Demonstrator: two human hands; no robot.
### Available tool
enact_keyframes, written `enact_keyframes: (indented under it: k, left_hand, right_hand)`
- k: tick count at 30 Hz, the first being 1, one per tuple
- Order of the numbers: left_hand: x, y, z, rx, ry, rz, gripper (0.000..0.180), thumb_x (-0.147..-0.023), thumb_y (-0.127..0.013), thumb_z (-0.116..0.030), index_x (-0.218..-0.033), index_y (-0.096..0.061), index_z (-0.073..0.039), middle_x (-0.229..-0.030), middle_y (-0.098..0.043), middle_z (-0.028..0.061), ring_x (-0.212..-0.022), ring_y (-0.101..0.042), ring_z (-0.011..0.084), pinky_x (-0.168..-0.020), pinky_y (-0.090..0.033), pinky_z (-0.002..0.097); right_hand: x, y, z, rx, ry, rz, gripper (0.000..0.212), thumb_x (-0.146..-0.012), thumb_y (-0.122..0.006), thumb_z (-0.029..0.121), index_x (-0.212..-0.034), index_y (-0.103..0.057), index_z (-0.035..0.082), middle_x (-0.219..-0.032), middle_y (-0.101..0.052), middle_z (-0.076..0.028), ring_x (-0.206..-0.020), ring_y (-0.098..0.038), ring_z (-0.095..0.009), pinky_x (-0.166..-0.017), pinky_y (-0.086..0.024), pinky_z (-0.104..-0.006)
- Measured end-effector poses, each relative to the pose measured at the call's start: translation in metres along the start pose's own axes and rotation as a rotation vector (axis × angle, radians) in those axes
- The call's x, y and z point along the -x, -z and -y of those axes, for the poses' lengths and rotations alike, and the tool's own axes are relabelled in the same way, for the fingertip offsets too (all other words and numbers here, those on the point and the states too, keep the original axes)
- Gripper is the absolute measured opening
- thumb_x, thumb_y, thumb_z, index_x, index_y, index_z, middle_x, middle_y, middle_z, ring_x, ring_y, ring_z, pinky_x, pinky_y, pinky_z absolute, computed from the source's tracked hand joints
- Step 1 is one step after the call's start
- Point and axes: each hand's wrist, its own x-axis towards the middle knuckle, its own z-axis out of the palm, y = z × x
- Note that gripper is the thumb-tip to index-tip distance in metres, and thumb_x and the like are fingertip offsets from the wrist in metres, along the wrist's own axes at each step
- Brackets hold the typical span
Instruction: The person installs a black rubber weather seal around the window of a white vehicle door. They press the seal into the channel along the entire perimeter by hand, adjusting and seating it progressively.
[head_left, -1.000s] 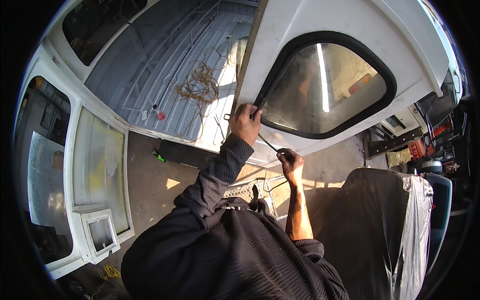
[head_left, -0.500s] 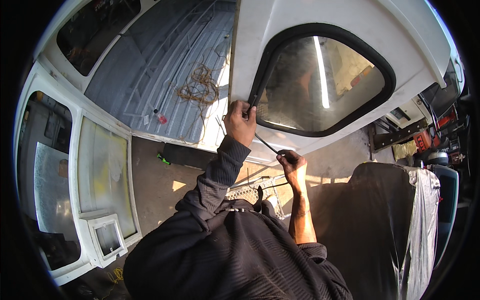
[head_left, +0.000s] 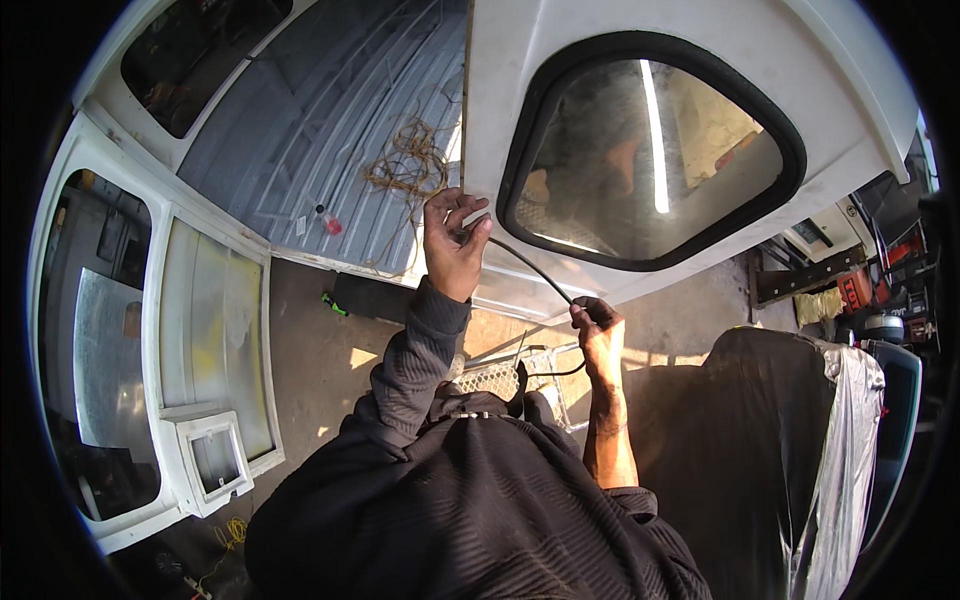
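Just beside the lower left corner of the black-framed window (head_left: 655, 150), a thin black strip (head_left: 537, 266) is pinched by the right hand (head_left: 600, 337); whether its upper end is gripped by the left hand (head_left: 455, 248), fingers curled, cannot be told.

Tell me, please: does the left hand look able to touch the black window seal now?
Probably yes: the left hand is close to the black window seal, near its lower left corner, and I see nothing between them; the black cord leads away toward the right hand.
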Motion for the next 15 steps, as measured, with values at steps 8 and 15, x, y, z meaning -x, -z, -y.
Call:
enact_keyframes:
  k: [8,15]
  left_hand:
    - [0.011,0.012,0.006,0.119,-0.018,0.006,0.038,-0.082,-0.060,0.008,-0.112,-0.040,-0.003,-0.111,-0.050,0.0106,-0.112,-0.053,0.0241,-0.094,-0.047,0.0344]
    - [0.007,0.013,0.009,0.199,0.021,-0.002,0.022,-0.085,-0.056,0.008,-0.104,-0.047,0.002,-0.104,-0.058,0.0102,-0.102,-0.057,0.0182,-0.090,-0.047,0.0275]
  right_hand:
    - [0.014,-0.016,-0.002,-0.244,-0.197,0.042,0.012,-0.084,-0.064,0.013,-0.087,-0.062,0.001,-0.062,-0.049,0.003,-0.044,-0.033,-0.002,-0.038,-0.023,-0.0192]
    - [0.026,-0.034,-0.018,-0.187,-0.175,-0.017,0.013,-0.083,-0.065,0.014,-0.082,-0.063,0.002,-0.061,-0.052,0.003,-0.043,-0.034,-0.002,-0.039,-0.024,-0.0195]
